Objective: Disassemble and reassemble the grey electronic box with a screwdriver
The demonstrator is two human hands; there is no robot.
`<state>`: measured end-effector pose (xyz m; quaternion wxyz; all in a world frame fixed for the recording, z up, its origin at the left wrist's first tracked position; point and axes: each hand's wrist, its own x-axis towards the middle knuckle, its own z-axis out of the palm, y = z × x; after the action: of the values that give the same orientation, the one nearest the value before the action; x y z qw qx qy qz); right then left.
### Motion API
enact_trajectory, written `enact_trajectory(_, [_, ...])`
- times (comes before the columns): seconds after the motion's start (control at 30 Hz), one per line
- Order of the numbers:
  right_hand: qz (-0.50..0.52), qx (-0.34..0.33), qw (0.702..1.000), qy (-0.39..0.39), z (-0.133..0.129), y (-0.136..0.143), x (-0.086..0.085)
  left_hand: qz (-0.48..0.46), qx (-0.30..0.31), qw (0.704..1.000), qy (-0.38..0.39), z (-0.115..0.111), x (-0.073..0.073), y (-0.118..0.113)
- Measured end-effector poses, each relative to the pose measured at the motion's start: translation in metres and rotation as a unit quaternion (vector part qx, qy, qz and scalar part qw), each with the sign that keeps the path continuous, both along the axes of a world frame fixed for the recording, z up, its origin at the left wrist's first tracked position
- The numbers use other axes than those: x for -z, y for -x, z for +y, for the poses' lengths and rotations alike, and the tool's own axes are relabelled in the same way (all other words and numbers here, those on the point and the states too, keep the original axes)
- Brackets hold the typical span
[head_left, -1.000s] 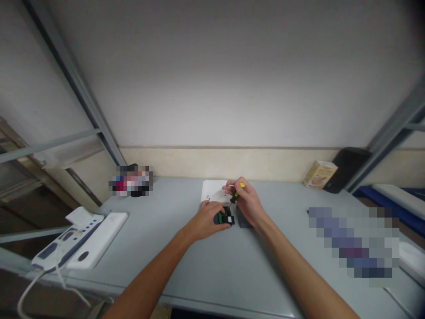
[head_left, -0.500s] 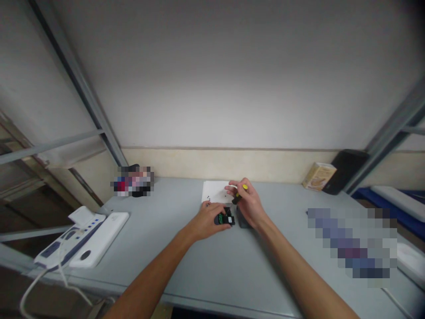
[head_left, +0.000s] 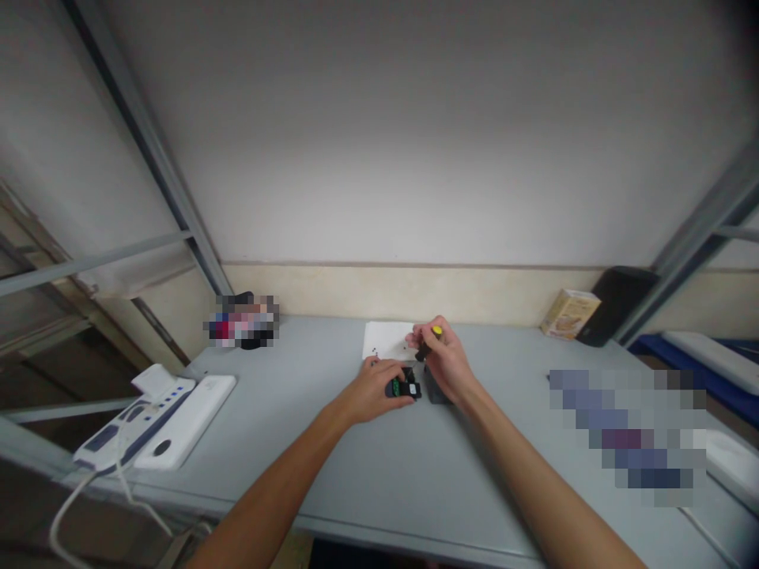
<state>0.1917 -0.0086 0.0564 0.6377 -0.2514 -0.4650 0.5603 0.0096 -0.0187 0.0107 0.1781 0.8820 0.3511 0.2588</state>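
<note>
My left hand point(head_left: 379, 391) is closed around a small black device point(head_left: 409, 389) whose green circuit board shows, resting at the table's middle. In my right hand point(head_left: 447, 359) is a screwdriver with a black and yellow handle point(head_left: 437, 332), tilted with its lower end toward the device. The screwdriver's tip is too small to make out. A dark grey flat piece point(head_left: 437, 389) lies on the table, partly under my right hand. Behind both hands is a white sheet of paper point(head_left: 388, 336) with several tiny dark bits, perhaps screws, on it.
A white power strip point(head_left: 134, 423) with a cable and a white flat slab point(head_left: 186, 423) lie at the left. Blurred items point(head_left: 243, 320) stand at the back left. A yellowish box point(head_left: 570, 314) and a black case point(head_left: 620, 304) lean at the back right.
The fingers of my right hand have curled in closer around the screwdriver, and its handle has tipped slightly. My left hand keeps its hold on the device. The camera view has shifted slightly.
</note>
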Motion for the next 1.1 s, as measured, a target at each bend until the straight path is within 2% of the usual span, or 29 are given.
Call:
enact_trajectory(0.1, [-0.013, 0.043, 0.999, -0.011, 0.001, 0.001, 0.004, 0.005, 0.003, 1.000, 0.001, 0.000, -0.001, 0.000])
enact_trajectory(0.23, [-0.032, 0.028, 0.999, -0.028, 0.000, 0.003, 0.003, -0.003, 0.008, 1.000, 0.003, 0.001, 0.000, 0.001])
enact_trajectory(0.4, [-0.098, 0.076, 0.990, -0.065, -0.003, 0.001, 0.003, -0.013, 0.004, 1.000, 0.003, 0.002, 0.002, 0.001])
enact_trajectory(0.67, [-0.033, 0.049, 0.997, -0.047, -0.005, 0.005, 0.004, -0.003, 0.004, 1.000, -0.024, 0.000, 0.001, 0.002])
enact_trajectory(1.03, [-0.056, 0.054, 0.996, -0.052, -0.011, 0.009, 0.002, 0.007, 0.016, 0.999, -0.028, 0.000, -0.002, 0.000])
enact_trajectory(1.1, [-0.048, 0.035, 0.997, -0.045, -0.011, 0.009, 0.001, 0.004, 0.016, 1.000, -0.022, 0.000, -0.003, 0.000])
